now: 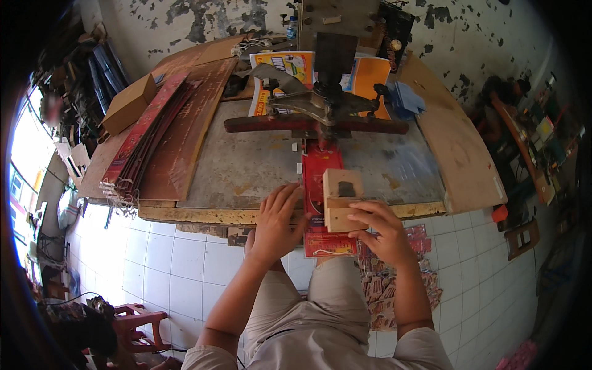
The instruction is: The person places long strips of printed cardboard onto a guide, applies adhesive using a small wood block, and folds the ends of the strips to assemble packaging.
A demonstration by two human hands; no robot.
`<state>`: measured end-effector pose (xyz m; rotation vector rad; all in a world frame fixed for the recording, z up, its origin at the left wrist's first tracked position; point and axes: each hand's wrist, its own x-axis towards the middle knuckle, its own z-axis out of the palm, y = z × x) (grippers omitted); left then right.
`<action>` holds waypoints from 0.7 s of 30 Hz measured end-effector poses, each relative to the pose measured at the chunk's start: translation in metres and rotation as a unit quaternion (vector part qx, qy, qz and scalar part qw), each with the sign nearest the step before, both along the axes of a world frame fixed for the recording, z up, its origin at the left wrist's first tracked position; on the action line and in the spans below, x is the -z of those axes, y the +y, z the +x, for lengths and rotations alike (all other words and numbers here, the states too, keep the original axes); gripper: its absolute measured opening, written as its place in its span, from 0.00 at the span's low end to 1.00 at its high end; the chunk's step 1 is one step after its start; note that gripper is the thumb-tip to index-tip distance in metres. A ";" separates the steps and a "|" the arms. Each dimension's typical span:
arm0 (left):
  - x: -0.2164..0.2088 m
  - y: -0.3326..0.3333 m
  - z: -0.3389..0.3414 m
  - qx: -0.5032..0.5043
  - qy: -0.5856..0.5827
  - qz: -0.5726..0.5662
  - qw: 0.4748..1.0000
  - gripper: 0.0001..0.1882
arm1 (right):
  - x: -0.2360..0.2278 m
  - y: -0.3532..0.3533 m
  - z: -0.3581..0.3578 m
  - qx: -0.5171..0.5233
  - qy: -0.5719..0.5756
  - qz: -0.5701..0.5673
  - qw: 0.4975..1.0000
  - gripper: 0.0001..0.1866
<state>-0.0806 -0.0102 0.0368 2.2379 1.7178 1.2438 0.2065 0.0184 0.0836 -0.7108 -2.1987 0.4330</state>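
A long red strip [313,203] lies on the gray metal table [246,160], right in front of the person. Its long side runs straight away from the person, with only a tiny lean. The far end points at the big dark machine [330,61] and meets its long red bar [259,125], which goes across from left to right. I cannot tell how far the strip goes under the bar. The near end pokes out past the table's front edge, over the person's lap, and a white cord [336,251] lies across it. A wooden block [342,216] sits on the right part of the strip. The block is longer front to back, so it points the same way as the strip, and a dark hole [346,187] shows near its far end. The right hand [383,231] holds the block from the right side, with the fingers and thumb close together in a narrow grip. The left hand [275,225] rests at the strip's left side, with its fingers pointing away. I cannot tell if its thumb pinches the strip.
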 end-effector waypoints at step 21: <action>-0.003 0.001 0.000 0.022 0.113 -0.036 0.993 0.32 | -0.010 -0.001 -0.011 -0.035 0.021 -0.020 0.999 0.26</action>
